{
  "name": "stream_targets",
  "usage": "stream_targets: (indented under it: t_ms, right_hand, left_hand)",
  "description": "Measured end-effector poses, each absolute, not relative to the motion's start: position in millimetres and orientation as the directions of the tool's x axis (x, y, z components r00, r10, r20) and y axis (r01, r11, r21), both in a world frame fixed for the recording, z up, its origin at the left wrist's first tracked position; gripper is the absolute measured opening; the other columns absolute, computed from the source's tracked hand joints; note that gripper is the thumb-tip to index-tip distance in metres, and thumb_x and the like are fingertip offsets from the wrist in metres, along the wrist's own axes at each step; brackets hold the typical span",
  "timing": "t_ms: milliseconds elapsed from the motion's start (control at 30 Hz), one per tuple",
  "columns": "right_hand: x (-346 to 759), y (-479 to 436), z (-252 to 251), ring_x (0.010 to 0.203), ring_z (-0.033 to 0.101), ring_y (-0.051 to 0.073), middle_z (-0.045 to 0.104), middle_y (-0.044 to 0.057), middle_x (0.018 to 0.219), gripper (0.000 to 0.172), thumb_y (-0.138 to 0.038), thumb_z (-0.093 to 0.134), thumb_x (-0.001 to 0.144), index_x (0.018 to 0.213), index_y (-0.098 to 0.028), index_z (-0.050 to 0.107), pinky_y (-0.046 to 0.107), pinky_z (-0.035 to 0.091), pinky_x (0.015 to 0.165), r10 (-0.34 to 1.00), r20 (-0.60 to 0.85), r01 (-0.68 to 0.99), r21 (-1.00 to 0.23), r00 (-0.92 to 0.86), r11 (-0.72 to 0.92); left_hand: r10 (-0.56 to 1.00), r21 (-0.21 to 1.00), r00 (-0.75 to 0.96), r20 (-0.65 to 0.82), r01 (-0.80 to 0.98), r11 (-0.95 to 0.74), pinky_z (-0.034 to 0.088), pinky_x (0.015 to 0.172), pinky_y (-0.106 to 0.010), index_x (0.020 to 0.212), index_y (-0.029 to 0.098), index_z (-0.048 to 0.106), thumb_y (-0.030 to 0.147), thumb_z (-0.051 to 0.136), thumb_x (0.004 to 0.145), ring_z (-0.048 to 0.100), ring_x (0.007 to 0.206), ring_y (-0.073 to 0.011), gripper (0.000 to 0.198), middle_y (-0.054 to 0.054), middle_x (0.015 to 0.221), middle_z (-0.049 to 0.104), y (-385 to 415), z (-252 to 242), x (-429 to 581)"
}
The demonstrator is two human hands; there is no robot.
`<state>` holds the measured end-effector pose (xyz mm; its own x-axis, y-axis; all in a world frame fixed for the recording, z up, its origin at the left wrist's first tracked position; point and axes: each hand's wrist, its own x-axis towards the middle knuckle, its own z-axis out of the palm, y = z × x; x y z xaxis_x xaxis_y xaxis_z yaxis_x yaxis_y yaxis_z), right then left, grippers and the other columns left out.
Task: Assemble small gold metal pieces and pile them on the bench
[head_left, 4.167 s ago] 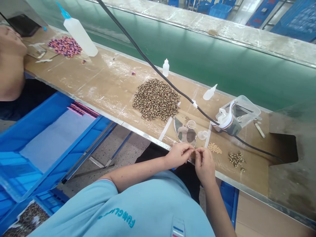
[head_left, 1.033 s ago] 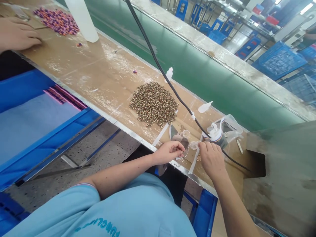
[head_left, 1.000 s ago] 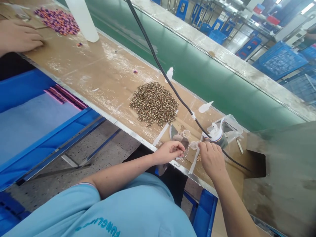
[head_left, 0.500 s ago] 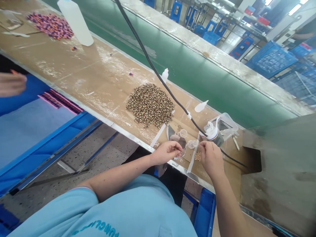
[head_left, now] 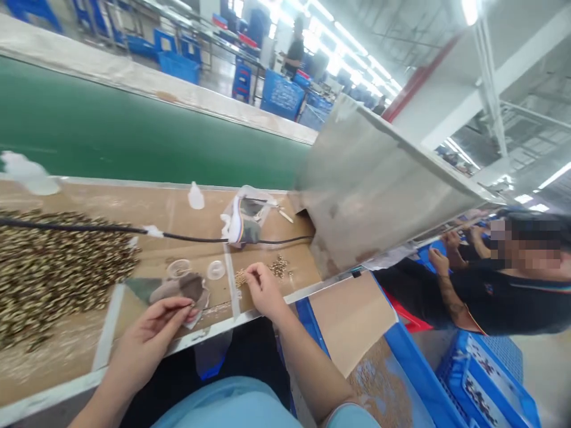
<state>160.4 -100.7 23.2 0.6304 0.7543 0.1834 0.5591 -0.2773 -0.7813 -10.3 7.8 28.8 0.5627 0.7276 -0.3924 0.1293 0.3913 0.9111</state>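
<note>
My left hand (head_left: 156, 327) is over the front edge of the table, thumb and forefinger pinched on something too small to make out. Just behind its fingertips lies a grey-brown cloth-like scrap (head_left: 167, 290). My right hand (head_left: 266, 292) is closed in a pinch beside a little heap of tan bead-like pieces (head_left: 239, 277); whatever it grips is hidden. To its right is a small scatter of darker pieces (head_left: 279, 266). Between and behind my hands are a clear round dish (head_left: 216, 270) and a clear ring-shaped lid (head_left: 179, 268).
A large heap of brown-and-gold pieces (head_left: 57, 273) covers the table's left. A black cable (head_left: 200, 239) crosses the table towards a metal housing (head_left: 357, 178). Behind stand a white bottle (head_left: 195, 196) and a bag-lined container (head_left: 243, 223). A person (head_left: 499, 291) works at right near blue crates (head_left: 491, 380).
The view has swung right, bringing the metal housing, another person and blue crates into sight. My right hand has moved down to the tan pieces; my left hand stays pinched near the scrap.
</note>
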Motion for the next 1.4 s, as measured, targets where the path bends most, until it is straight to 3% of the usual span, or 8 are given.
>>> stream_targets:
  t_ms: [167, 333, 733, 1400]
  right_hand:
    - [161.8, -112.5, 18.1, 0.079, 0.053, 0.013, 0.057, 0.001, 0.083, 0.007, -0.022, 0.046, 0.084, 0.08, -0.021, 0.051, 0.026, 0.043, 0.074, 0.753, 0.157, 0.524, -0.805, 0.639, -0.278]
    - [162.0, -118.9, 12.4, 0.083, 0.053, 0.013, 0.057, 0.001, 0.084, 0.005, -0.021, 0.046, 0.084, 0.081, -0.021, 0.05, 0.027, 0.043, 0.076, 0.746, 0.148, 0.493, -0.829, 0.649, -0.265]
    - [157.1, -123.5, 7.8, 0.076, 0.051, 0.013, 0.056, 0.002, 0.081, 0.006, -0.018, 0.045, 0.082, 0.081, -0.021, 0.05, 0.026, 0.042, 0.07, 0.738, 0.196, 0.492, -0.846, 0.646, -0.206]
    - [149.5, -123.2, 13.3, 0.077, 0.052, 0.013, 0.055, 0.002, 0.081, 0.006, -0.021, 0.044, 0.084, 0.081, -0.021, 0.049, 0.026, 0.042, 0.07, 0.756, 0.182, 0.496, -0.842, 0.629, -0.211]
  left_hand:
    - [0.792, 0.917, 0.482, -0.376, 0.069, 0.393, 0.054, 0.06, -0.019, 0.073, 0.02, 0.061, 0.033, 0.082, 0.041, 0.064, 0.067, -0.0158, 0.041, 0.002, 0.064, 0.065, 4.6, 21.3, -10.1]
    - [0.737, 0.866, 0.513, -0.44, 0.024, 0.5, 0.053, 0.061, -0.013, 0.072, 0.019, 0.061, 0.027, 0.085, 0.035, 0.063, 0.066, -0.0121, 0.045, 0.003, 0.065, 0.066, -7.0, 24.1, -1.7]
    - [0.643, 0.791, 0.568, -0.513, 0.021, 0.612, 0.051, 0.061, -0.013, 0.064, 0.016, 0.067, 0.027, 0.086, 0.032, 0.06, 0.062, -0.0101, 0.04, 0.0, 0.063, 0.065, -19.5, 39.9, 7.9]
    - [0.559, 0.705, 0.594, -0.578, 0.019, 0.709, 0.053, 0.054, -0.016, 0.071, 0.015, 0.066, 0.014, 0.083, 0.038, 0.062, 0.058, -0.0112, 0.037, -0.001, 0.062, 0.066, -21.1, 45.0, 11.6]
